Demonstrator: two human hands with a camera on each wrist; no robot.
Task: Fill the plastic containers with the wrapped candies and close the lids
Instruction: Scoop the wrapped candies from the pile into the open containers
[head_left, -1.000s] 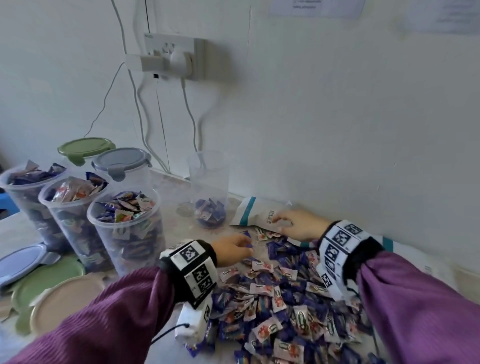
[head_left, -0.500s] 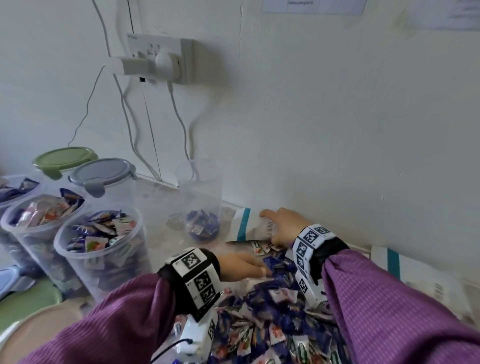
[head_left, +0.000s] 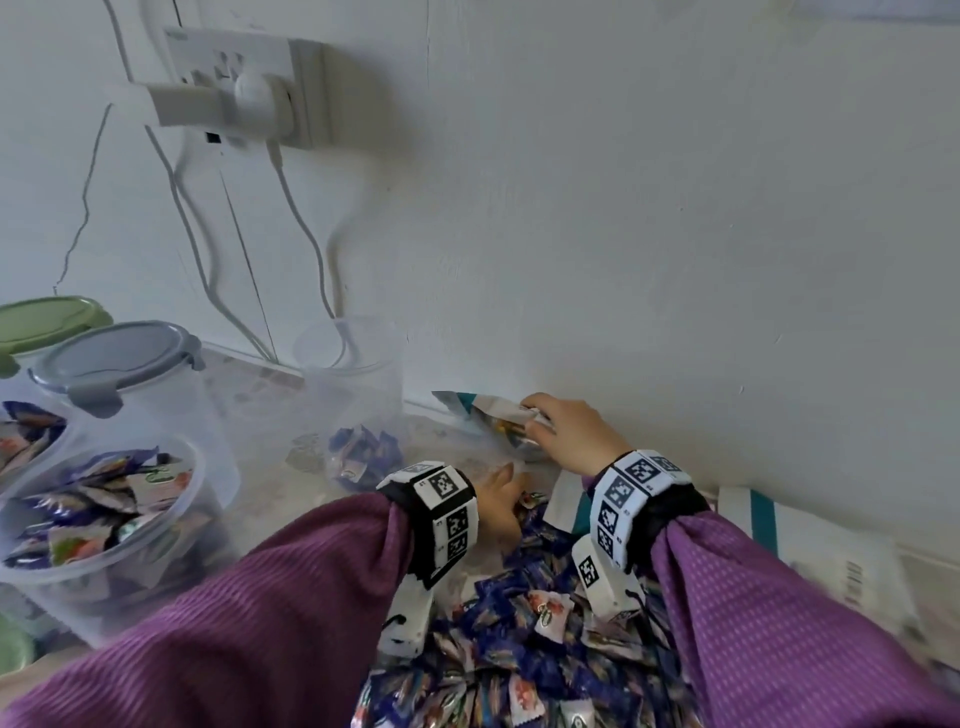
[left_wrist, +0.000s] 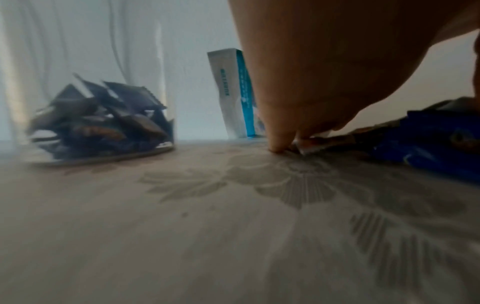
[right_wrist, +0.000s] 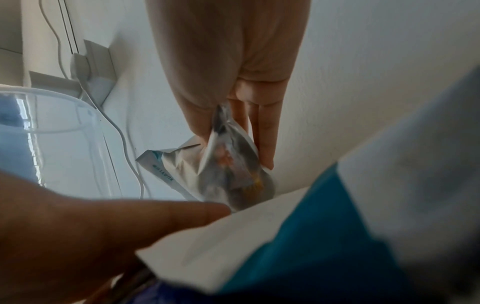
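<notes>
Candies: a heap of small blue and white wrapped candies (head_left: 524, 639) lies on the pale flower-patterned bench (left_wrist: 182, 226), in front of the person, under both wrists.
Container in hand: the clear, lidless plastic container (head_left: 353, 395) stands near the wall, just beyond the heap, with only a few candies at its bottom.
Left hand (head_left: 496, 506): fingers point down at the far edge of the heap, tips touching the bench and a wrapper; if it pinches one, I cannot tell.
Right hand (head_left: 566, 434): it pinches a crumpled white and teal foil bag (head_left: 488, 410) by the wall.
Advice: probably better to move the bag aside, then gather many candies with both hands and drop them over the open rim.
Other containers: two full, open ones (head_left: 104, 519) at left; two behind with green (head_left: 47, 322) and grey (head_left: 117, 358) lids.
</notes>
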